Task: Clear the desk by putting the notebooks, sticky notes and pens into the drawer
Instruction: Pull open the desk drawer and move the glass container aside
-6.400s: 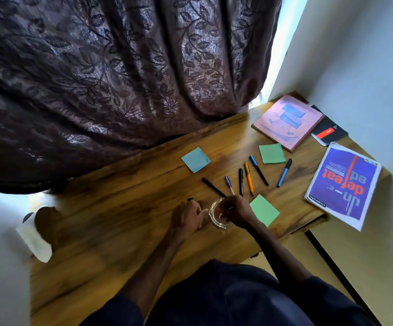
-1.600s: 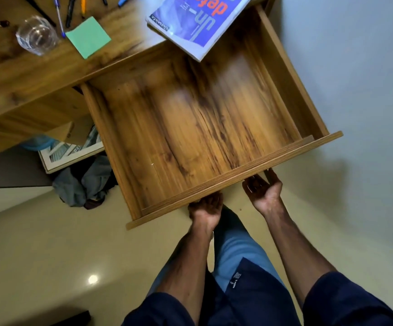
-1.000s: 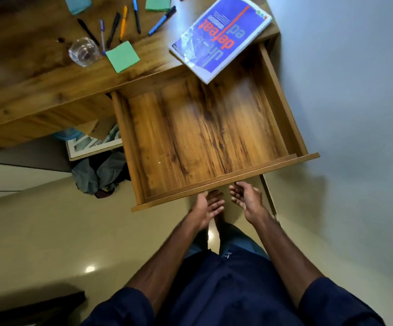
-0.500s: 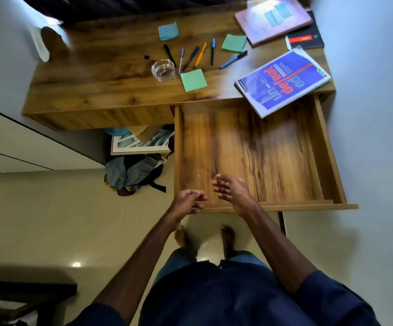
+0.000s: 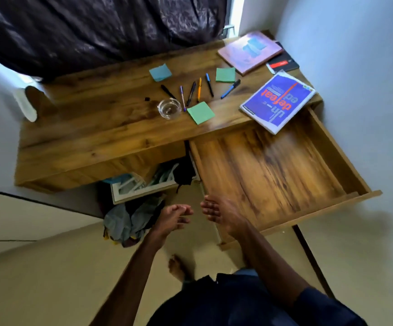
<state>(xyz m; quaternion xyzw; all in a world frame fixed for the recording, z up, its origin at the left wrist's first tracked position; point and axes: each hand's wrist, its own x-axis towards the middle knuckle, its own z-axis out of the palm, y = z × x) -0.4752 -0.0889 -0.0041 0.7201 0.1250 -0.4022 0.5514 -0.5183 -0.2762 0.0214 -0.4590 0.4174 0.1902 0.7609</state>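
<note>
While our left hand [image 5: 172,220] and right hand [image 5: 223,215] hang empty with relaxed fingers by the front left corner of the pulled-out wooden drawer [image 5: 273,175], the blue-covered notebook [image 5: 277,102] overhangs the wooden surface [image 5: 96,128] above it. Pink notebook [image 5: 249,51], black notebook [image 5: 283,63], square sticky notes [image 5: 200,112] and coloured pens [image 5: 199,89] lie farther back on it, near a clear glass bowl [image 5: 169,108].

- The drawer [image 5: 273,175] stands pulled out at 4 o'clock from the desk [image 5: 96,128].
- A glass [image 5: 169,108] sits near the desk's front edge, with the pens [image 5: 199,89] fanned behind it from 12 to 2 o'clock.
- The nearest sticky pad [image 5: 201,112] lies at the glass's 3 o'clock.
- The nearest notebook [image 5: 277,102] overhangs the drawer's back, and two far notebooks [image 5: 249,51] lie behind it.
- The left hand [image 5: 169,220] and right hand [image 5: 223,215] hang at the drawer's 8 o'clock.
</note>
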